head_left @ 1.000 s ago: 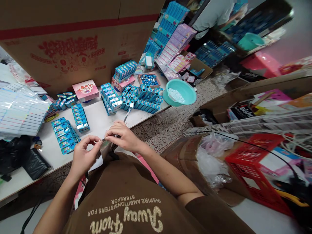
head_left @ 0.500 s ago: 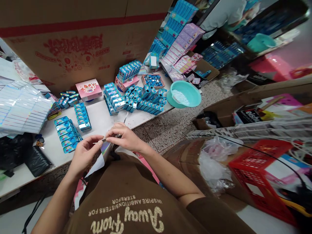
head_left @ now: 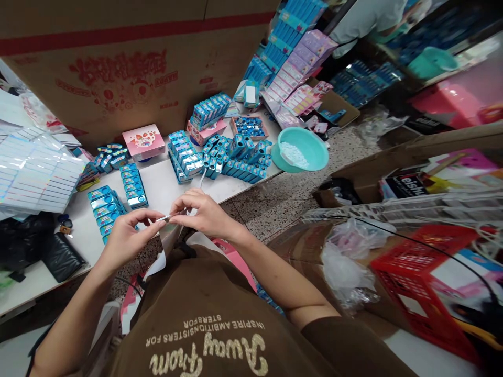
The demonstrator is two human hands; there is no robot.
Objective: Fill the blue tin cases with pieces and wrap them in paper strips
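My left hand and my right hand meet over the table's front edge, fingertips almost touching. Between them is a thin white strip, pinched by both hands. Below the fingers hangs a shiny sheet, its white lower end curling near my shirt; it seems joined to the strip, though the fingers hide where. A slim pale thing sticks up behind my right hand, its kind unclear. Just beyond my left hand stands a row of small blue boxes, partly covered by it.
More blue boxes and a pink strawberry box stand on the white table. A teal basin with small white pieces sits at its right end. Behind rises a large carton. A red crate stands right; a co-worker's sleeve shows behind.
Both hands have shifted slightly up and left, the left one now covering part of the blue box row. The hanging sheet has turned and shows less of its shiny face.
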